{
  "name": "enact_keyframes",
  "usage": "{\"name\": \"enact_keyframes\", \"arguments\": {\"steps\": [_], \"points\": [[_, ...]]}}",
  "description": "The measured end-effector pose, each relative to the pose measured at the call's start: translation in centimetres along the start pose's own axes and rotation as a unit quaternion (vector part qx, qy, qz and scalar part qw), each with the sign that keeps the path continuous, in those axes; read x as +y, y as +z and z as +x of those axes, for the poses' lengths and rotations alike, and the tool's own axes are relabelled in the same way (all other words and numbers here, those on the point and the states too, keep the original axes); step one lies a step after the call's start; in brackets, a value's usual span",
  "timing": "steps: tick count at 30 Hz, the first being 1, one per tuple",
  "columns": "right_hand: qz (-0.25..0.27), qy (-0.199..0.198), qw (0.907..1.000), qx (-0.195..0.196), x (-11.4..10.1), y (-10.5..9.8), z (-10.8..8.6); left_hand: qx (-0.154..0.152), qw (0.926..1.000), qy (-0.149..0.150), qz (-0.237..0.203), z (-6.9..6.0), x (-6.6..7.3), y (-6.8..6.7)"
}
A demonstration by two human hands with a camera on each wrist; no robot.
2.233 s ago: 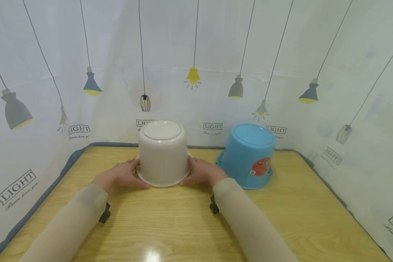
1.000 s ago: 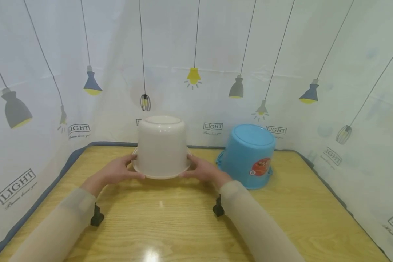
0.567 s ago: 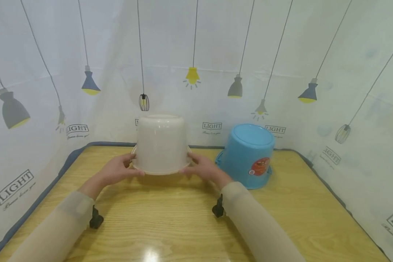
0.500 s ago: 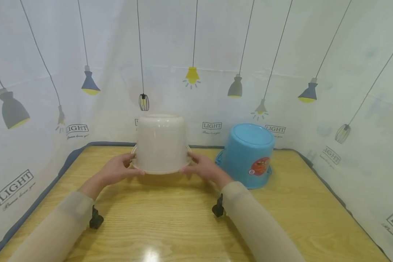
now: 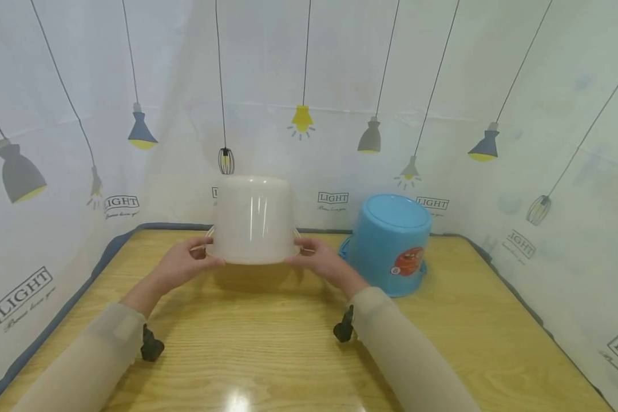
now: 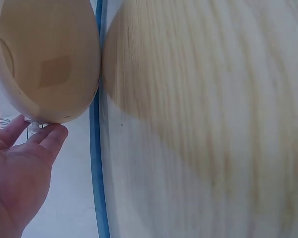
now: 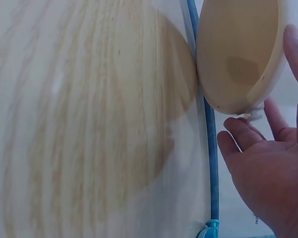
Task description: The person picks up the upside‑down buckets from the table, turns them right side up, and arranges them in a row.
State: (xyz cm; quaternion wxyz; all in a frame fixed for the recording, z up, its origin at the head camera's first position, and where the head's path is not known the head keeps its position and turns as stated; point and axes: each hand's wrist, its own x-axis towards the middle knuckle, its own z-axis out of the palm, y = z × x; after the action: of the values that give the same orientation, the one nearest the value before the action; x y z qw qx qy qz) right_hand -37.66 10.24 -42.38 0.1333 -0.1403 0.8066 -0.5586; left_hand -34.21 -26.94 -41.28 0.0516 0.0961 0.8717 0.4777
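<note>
An upside-down white bucket (image 5: 253, 220) is held off the table in the head view, its near rim tilted up. My left hand (image 5: 177, 266) grips the rim at its left side, thumb at the front. On the opposite side my right hand (image 5: 327, 263) holds the rim the same way. The left wrist view shows the bucket's hollow inside (image 6: 54, 54) above my left hand (image 6: 22, 173). In the right wrist view the bucket's inside (image 7: 238, 44) also faces the camera, with my right hand (image 7: 268, 168) at its rim.
A blue bucket (image 5: 393, 246) with a red sticker stands upside down to the right of my right hand. The wooden table (image 5: 268, 355) is bounded by a blue edge, and a white curtain (image 5: 268, 68) printed with lamps surrounds it.
Both hands have lifted the white bucket off the table and tipped it, so its base has turned away and its near rim has risen. The blue bucket has stayed put.
</note>
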Motion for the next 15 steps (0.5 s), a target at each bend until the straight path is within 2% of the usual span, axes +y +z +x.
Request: {"name": "enact_keyframes", "arguments": {"steps": [7, 12, 15], "points": [[0.017, -0.017, 0.9996, 0.013, 0.55, -0.47, -0.14, 0.025, 0.9996, 0.0, -0.011, -0.35, 0.15, 0.16], [0.021, -0.033, 0.9991, 0.014, 0.52, -0.74, -0.35, 0.044, 0.999, 0.007, 0.003, -0.57, 0.26, 0.22], [0.018, -0.05, 0.9985, 0.013, 0.2, -0.81, -0.73, 0.055, 0.9983, 0.016, -0.005, -0.78, 0.32, 0.06]]}}
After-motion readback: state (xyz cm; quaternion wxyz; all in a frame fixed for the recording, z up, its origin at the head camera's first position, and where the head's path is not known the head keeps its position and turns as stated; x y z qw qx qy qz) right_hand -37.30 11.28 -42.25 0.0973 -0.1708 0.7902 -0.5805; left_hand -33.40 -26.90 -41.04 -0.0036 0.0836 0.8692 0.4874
